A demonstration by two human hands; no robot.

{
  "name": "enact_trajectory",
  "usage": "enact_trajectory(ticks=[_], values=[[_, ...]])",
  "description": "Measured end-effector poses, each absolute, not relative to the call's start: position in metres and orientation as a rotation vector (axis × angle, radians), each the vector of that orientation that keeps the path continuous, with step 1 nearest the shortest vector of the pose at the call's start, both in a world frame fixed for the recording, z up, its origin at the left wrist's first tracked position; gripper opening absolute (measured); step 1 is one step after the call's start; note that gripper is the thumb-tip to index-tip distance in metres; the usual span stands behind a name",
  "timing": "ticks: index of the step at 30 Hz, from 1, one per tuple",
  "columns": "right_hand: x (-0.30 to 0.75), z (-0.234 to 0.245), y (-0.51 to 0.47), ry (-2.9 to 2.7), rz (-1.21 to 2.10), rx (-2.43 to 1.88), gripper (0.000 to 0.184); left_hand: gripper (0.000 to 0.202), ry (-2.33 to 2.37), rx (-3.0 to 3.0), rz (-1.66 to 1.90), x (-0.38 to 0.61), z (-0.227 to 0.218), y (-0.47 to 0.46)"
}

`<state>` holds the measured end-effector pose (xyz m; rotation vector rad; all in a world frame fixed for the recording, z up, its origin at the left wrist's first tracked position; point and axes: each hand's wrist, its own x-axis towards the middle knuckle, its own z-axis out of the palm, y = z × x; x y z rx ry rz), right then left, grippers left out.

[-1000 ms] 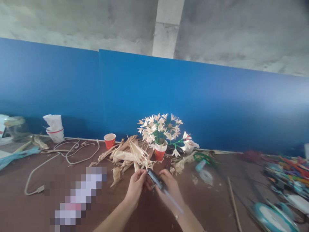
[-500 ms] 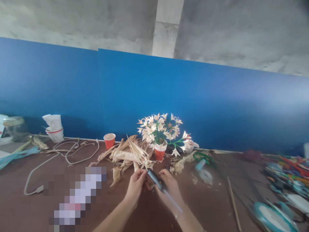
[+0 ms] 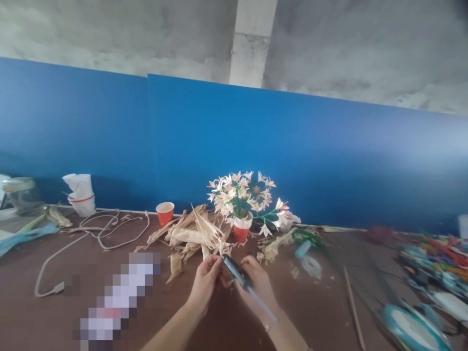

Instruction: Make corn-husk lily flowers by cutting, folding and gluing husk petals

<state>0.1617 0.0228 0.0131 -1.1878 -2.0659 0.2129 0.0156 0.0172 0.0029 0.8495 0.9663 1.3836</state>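
Note:
My right hand (image 3: 259,285) is wrapped round a dark glue gun (image 3: 237,272), and a pale translucent glue stick (image 3: 263,308) runs out of its back over my wrist. The gun's front end points up and left, close to the fingertips of my left hand (image 3: 207,279). The left fingers are pinched together; whatever they hold is too small and hidden to name. Just beyond both hands lies a heap of dry corn husks (image 3: 188,236). Behind them, a red and white paper cup (image 3: 241,233) holds a bunch of cream-coloured husk-like flowers (image 3: 239,195) on green stems.
An orange-red paper cup (image 3: 165,214) and a looped white cable (image 3: 106,239) are at left. A pixelated patch (image 3: 120,297) hides something nearer me. On the right lie a clear tape roll (image 3: 311,267), a thin stick (image 3: 354,309), a teal-edged spool (image 3: 411,327) and colourful strands (image 3: 438,258).

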Motion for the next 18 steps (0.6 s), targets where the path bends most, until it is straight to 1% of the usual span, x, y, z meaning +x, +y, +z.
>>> enact_trajectory(ticks=[7, 12, 18], values=[[0.162, 0.0141, 0.0227, -2.066, 0.201, -1.196, 0.01, 0.037, 0.98, 0.855, 1.388, 0.0153, 0.0033, 0.0167], [0.1613, 0.0135, 0.0212, -2.065, 0.198, -1.164, 0.014, 0.038, 1.021, 0.844, 1.402, 0.0148, 0.0041, 0.0167], [0.1607, 0.0126, 0.0217, -2.075, 0.195, -1.18, 0.014, 0.037, 1.022, 0.842, 1.402, 0.0147, 0.0026, 0.0166]])
